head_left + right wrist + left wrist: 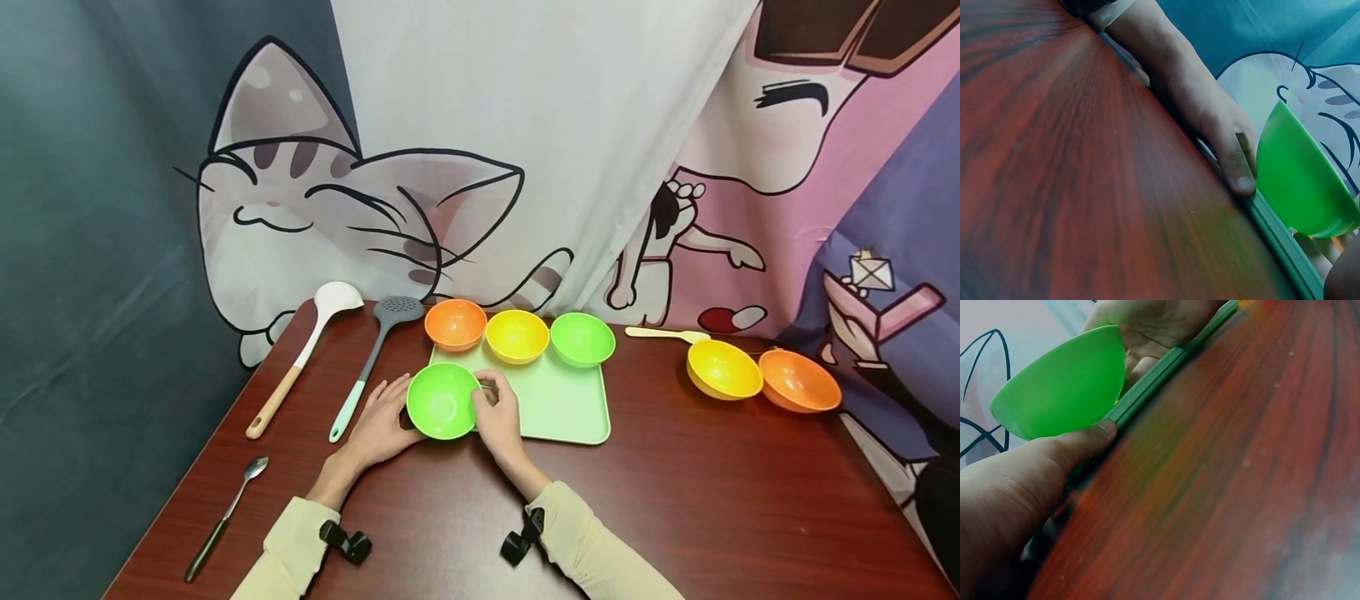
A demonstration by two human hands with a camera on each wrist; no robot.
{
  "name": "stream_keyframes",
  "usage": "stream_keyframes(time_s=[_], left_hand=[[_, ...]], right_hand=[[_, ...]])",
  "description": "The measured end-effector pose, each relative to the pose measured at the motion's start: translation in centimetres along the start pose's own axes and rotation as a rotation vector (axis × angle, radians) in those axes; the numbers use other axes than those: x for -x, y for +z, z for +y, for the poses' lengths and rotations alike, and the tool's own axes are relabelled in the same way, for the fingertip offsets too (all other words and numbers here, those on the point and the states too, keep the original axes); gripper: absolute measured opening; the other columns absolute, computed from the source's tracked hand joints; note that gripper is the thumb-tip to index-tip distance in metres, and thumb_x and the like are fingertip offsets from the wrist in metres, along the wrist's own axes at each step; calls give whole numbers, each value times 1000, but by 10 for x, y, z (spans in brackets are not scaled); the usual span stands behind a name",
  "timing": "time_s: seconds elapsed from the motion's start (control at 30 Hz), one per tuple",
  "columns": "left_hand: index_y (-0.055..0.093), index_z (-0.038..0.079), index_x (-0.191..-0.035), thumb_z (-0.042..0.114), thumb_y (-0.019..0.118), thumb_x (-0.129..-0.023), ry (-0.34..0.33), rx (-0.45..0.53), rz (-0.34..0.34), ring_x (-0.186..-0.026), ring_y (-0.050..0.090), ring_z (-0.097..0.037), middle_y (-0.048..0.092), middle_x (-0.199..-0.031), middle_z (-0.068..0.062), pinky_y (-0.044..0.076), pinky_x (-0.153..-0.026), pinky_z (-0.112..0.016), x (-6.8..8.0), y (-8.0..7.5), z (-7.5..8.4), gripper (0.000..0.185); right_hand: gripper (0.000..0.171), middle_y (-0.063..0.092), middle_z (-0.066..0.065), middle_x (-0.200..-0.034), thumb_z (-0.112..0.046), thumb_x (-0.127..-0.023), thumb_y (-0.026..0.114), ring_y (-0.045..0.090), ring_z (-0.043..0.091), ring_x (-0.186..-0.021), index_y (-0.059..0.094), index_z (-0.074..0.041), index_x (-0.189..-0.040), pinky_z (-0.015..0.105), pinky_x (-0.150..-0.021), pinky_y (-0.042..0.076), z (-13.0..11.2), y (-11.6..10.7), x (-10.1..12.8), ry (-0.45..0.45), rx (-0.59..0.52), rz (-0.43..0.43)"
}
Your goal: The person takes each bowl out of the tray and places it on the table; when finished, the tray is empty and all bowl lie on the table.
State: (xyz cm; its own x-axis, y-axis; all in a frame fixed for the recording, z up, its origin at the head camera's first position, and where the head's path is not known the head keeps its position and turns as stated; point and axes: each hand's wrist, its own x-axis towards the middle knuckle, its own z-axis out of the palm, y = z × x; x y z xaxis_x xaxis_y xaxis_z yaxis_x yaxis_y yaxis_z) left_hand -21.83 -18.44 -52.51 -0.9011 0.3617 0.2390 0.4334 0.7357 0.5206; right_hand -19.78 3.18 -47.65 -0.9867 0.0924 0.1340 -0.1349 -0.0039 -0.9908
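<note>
A bright green bowl (442, 400) (1054, 387) (1297, 181) sits at the near left corner of a pale green tray (558, 404). My hands flank it. My left hand (381, 427) (1022, 487) (1204, 106) lies against the bowl's left side with fairly straight fingers, its thumb tip on the tray's edge (1154, 378) (1279, 240). My right hand (498, 414) (1154, 325) holds the bowl's right side, fingers curled over the rim. Along the tray's far edge stand an orange bowl (455, 323), a yellow bowl (517, 335) and a green bowl (582, 338).
On the dark wooden table (675, 500), a white ladle (300, 358) and a grey slotted spoon (371, 362) lie left of the tray. A metal spoon (225, 517) lies near the front left edge. At the right are a yellow bowl (723, 368), an orange bowl (798, 381) and a pale spatula (663, 333).
</note>
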Motion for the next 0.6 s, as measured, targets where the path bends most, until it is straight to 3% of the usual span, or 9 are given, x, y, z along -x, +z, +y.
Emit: stream_keyframes(time_s=[0.23,0.47,0.6], left_hand=[[51,15,-146,43,82,-75,16,-4,22,-147,36,-34,50,-151,-9,18,-120,-60,-1,0,-1,83],[45,13,-149,41,81,-76,9,-19,18,-147,36,-34,49,-151,-10,18,-120,-60,-1,2,-2,86],[48,14,-148,38,80,-77,17,-18,19,-147,36,-34,48,-152,-11,18,-120,-60,0,4,-2,81]], right_hand=[[20,66,21,-106,1,-96,57,61,10,-89,61,8,-114,20,-81,50,-2,1,-1,-13,-26,14],[15,66,12,-94,2,-93,60,61,19,-84,65,7,-106,18,-74,48,-3,1,1,-13,-41,12],[14,67,10,-93,2,-92,61,62,15,-85,66,6,-105,18,-77,50,-1,0,2,-8,-54,11]])
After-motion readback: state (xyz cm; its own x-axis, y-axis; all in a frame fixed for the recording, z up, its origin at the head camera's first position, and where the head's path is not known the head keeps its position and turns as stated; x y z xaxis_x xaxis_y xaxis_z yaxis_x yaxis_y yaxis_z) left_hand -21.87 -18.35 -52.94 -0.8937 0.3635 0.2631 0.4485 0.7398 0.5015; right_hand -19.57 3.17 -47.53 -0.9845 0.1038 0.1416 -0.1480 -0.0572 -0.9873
